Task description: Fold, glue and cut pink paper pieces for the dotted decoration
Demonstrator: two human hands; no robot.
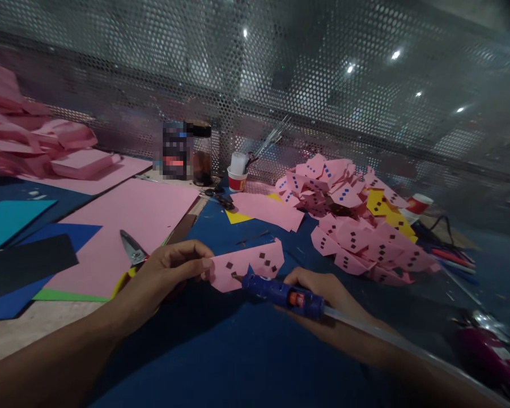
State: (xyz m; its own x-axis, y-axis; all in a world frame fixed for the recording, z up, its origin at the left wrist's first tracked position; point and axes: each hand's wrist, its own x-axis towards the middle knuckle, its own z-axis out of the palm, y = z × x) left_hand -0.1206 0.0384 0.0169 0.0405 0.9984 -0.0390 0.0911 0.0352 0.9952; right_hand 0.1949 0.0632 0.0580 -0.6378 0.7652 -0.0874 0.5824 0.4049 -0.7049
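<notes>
Between thumb and fingers, my left hand (172,269) pinches the left end of a pink paper piece (249,262) marked with several dark diamond shapes. My right hand (323,300) is wrapped round a blue glue gun (272,290), a clear glue stick (357,322) trailing from its back. The gun's nozzle points left, just in front of the paper's lower part; whether it touches cannot be made out. Yellow-handled scissors (131,247) lie beside my left wrist, partly hidden by it.
A heap of marked pink pieces (357,243) fills the right side. Pink sheets (153,204) and blue sheets (17,215) lie left. At the back stand a paper cup (237,181) and a jar (202,161) before a perforated metal panel (187,68). A purple object (488,351) is at right.
</notes>
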